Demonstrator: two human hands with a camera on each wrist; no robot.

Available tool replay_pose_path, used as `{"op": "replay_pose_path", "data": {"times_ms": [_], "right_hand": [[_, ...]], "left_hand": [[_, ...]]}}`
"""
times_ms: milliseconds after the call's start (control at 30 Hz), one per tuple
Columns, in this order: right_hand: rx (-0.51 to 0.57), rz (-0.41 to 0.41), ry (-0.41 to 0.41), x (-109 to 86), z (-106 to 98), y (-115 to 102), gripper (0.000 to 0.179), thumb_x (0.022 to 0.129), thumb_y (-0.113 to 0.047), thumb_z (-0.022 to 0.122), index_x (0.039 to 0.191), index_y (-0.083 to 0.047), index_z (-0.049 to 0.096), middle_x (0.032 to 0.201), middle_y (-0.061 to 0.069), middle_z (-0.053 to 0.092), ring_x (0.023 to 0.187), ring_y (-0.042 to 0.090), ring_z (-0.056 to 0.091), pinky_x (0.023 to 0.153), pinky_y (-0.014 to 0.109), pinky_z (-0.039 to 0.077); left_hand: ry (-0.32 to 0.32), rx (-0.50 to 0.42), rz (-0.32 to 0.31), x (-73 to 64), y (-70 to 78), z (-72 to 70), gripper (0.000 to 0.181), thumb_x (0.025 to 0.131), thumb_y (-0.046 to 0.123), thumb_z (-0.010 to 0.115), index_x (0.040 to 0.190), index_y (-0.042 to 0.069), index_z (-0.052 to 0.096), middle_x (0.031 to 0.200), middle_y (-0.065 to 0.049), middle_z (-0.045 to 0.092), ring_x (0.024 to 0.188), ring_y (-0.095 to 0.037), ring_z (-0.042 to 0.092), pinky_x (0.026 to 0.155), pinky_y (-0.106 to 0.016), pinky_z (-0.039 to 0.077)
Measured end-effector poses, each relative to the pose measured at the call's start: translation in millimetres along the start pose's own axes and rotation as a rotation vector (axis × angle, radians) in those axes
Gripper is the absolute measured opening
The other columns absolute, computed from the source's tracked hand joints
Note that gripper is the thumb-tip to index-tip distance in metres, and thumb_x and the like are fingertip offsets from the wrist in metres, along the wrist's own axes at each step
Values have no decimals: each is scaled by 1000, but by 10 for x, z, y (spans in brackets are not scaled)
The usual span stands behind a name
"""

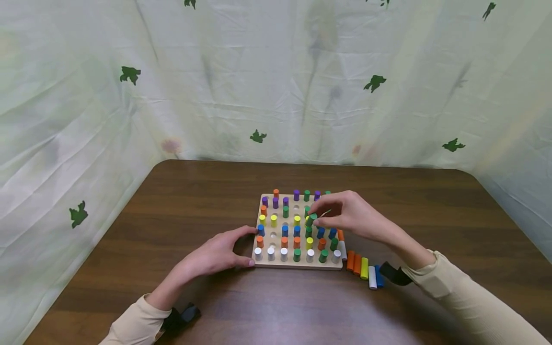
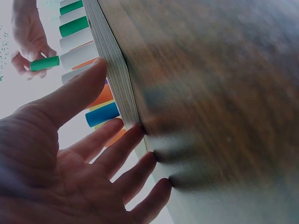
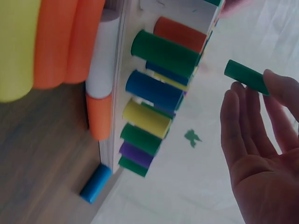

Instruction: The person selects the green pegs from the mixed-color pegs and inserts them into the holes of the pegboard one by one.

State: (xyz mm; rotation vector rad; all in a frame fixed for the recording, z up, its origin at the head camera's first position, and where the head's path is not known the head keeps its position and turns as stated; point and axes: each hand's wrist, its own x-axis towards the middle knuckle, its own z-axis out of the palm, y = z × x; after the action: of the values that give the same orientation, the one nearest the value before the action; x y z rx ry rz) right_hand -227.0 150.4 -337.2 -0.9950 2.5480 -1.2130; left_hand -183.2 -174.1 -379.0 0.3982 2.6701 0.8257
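Note:
A wooden pegboard (image 1: 297, 267) lies on the table, its rows filled with green, blue, yellow, orange, purple and white pegs, with a few holes bare. My right hand (image 1: 349, 215) pinches a green peg (image 3: 245, 77) between thumb and fingertips, raised above the right half of the board. In the left wrist view the same green peg (image 2: 45, 63) is tilted and free of the board. At the board's left side rests my left hand (image 1: 215, 251), thumb at the near corner and extended fingers along the edge, holding no peg.
Loose orange, yellow, white and blue pegs, among them a yellow peg (image 1: 364, 268), lie right of the board. A white peg (image 1: 343, 250) and an orange one lie against its right edge. Another blue peg (image 3: 96, 183) lies beyond them. A patterned curtain (image 1: 276, 86) surrounds the table (image 1: 194, 191).

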Motion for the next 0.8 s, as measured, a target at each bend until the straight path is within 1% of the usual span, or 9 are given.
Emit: {"op": "replay_pose_path", "data": {"times_ms": [100, 267, 500, 667, 800], "right_hand": [[30, 1, -29, 66, 33, 0, 19, 86, -18, 78, 104, -18, 73, 97, -6, 70, 86, 15, 65, 78, 31, 55], [80, -17, -73, 186, 81, -11, 18, 86, -17, 78, 103, -17, 73, 97, -5, 70, 88, 14, 67, 79, 31, 55], [79, -57, -124, 365, 153, -29, 15, 85, -14, 78, 99, -17, 72, 94, -4, 70, 86, 14, 67, 78, 31, 55], [115, -57, -158, 464, 208, -42, 15, 85, -13, 78, 98, -15, 71, 95, -1, 69, 86, 17, 67, 77, 33, 56], [103, -74, -177, 534, 240, -40, 14, 85, -14, 78, 97, -16, 71, 95, -2, 69, 86, 17, 66, 77, 32, 55]], "left_hand": [[-2, -2, -1, 0, 5, 0, 69, 79, 31, 83, 140, 21, 53, 141, -8, 52, 128, -31, 47, 103, -57, 36], [-1, -1, -1, -7, 13, -3, 69, 79, 31, 83, 140, 21, 53, 141, -8, 52, 128, -31, 47, 103, -57, 36], [-9, -17, -5, -7, 15, -4, 69, 79, 31, 83, 140, 20, 52, 142, -9, 51, 130, -32, 46, 103, -58, 35], [-11, -25, -2, -12, 13, -9, 68, 80, 31, 83, 140, 20, 53, 142, -9, 51, 129, -32, 46, 103, -58, 35], [-12, -26, -4, -16, 17, -15, 68, 80, 31, 83, 140, 20, 53, 142, -8, 52, 129, -32, 46, 103, -59, 35]]}}
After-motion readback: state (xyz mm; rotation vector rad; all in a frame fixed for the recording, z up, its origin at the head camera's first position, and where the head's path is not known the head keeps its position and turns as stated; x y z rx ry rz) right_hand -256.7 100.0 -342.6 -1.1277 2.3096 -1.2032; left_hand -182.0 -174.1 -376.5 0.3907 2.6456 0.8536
